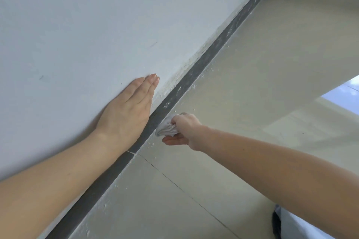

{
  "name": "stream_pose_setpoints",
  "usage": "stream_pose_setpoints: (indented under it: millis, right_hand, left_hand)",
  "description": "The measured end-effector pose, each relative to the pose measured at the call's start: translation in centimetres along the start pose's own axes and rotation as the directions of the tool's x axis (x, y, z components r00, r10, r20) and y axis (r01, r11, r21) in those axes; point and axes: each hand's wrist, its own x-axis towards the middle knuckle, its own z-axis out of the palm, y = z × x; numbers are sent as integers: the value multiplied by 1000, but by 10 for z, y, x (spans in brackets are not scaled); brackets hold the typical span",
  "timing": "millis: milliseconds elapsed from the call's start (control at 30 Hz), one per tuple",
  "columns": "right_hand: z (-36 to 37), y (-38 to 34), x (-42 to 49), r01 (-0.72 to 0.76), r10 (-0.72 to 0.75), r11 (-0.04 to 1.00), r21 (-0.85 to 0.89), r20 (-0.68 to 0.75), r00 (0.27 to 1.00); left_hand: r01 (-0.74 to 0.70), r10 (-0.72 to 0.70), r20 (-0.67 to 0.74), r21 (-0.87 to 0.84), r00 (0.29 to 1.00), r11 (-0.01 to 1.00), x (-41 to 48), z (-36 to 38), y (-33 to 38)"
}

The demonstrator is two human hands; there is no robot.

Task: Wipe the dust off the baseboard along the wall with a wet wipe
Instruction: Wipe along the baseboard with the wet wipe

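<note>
White painted wall (77, 35) fills the left of the view, with minor scuffs and a rough, flaking band along its foot. The left hand (128, 108) lies flat against this wall just above the skirting, fingers straight and close together, holding nothing; it appears to serve as a brace. The dark grey baseboard strip (108, 178) runs diagonally from lower left to upper right, where it meets a dark return at the corner. The crumpled white wet wipe (167, 127) is pressed against the face of the baseboard, just below the left hand. The right hand (184, 128) grips the wipe, fingers curled round the bunched material and thumb extended beneath it. Pale beige tiled floor (242, 87) lies to the right, with white specks scattered along the junction with the baseboard. A bright patch of light (347, 97) falls on the floor at the far right. Assessment: wiping is in progress, roughly midway along the visible run. The length towards the lower left looks uniformly dark, while the length towards the upper right shows pale streaks and smears, judged to be dust not yet removed. The next move calls for sliding the wipe up along the strip towards the corner with steady pressure, and probably moving the bracing hand along the wall to suit.
</note>
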Motion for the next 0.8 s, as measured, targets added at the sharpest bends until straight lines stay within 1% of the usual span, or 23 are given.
stream_pose_setpoints:
  millis: [67, 167, 233, 300, 367, 400, 467, 567, 633, 667, 733, 767, 800]
  right_hand:
    - [6, 1, 2, -51, 50, 998, 34, 53, 997]
    - [11, -8, 5, -168, 153, 980, 110, 136, 979]
    - [12, -17, 14, -232, 204, 958, 169, 165, 965]
    - [9, -28, 23, -257, 227, 948, 187, 169, 959]
    - [1, -41, 32, -230, 207, 956, 183, 135, 969]
    - [-5, -51, 36, -191, 172, 964, 183, 115, 978]
    - [-21, -68, 46, -140, 125, 965, 222, 83, 989]
    - [-50, -90, 51, -75, 74, 938, 338, 16, 997]
    - [-71, -98, 52, 17, 28, 889, 458, -91, 995]
    - [-82, -100, 53, 73, 2, 868, 491, -151, 989]
    - [-97, -96, 56, 128, -19, 880, 458, -235, 972]
    - [-98, -90, 56, 108, -8, 902, 419, -233, 972]
    - [-96, -81, 57, 59, 18, 922, 383, -194, 981]
  left_hand:
    - [-20, 20, 8, 10, 1000, 1000, 4, 0, -3]
    - [-26, 25, 41, 20, 999, 999, 11, 0, -2]
    - [1, -2, 60, 14, 998, 1000, 16, -1, 1]
    - [48, -48, 62, 6, 997, 999, 19, -2, 5]
    - [113, -110, 78, -40, 991, 993, 21, -5, 7]
    - [144, -137, 97, -72, 986, 987, 22, -7, 8]
    - [180, -165, 128, -116, 978, 977, 23, -9, 8]
    - [179, -159, 177, -106, 971, 978, 22, -11, 6]
    - [142, -123, 225, -69, 967, 988, 19, -14, 4]
    - [133, -113, 243, -71, 964, 988, 19, -16, 2]
    - [172, -132, 261, -135, 956, 976, 22, -21, 1]
    - [198, -146, 266, -183, 953, 963, 24, -23, 1]
    - [221, -160, 265, -221, 951, 950, 26, -24, 3]
